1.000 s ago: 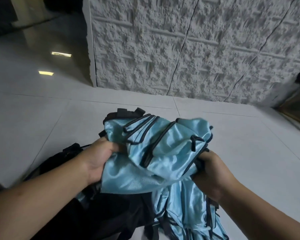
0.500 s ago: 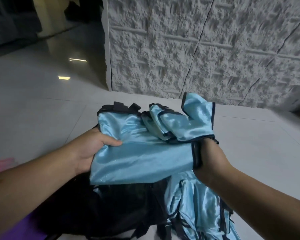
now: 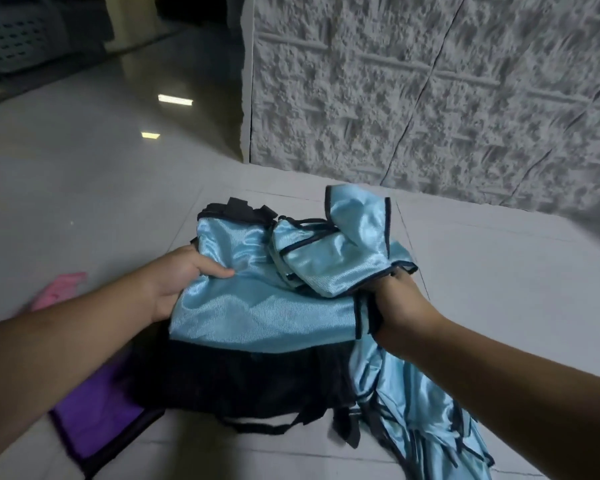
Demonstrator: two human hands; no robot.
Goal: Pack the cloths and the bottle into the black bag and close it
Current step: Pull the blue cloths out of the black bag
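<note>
Blue cloth (image 3: 267, 306) is pulled flatter across the black bag (image 3: 243, 379) than 1 s ago; purple cloth (image 3: 94, 407) and pink item (image 3: 61, 289) now in view.

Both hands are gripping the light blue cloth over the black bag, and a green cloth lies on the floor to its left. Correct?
Not quite. In the head view the cloth on the floor at the left is purple, not green. The rest holds: left hand and right hand grip the light blue cloth over the black bag.
</note>
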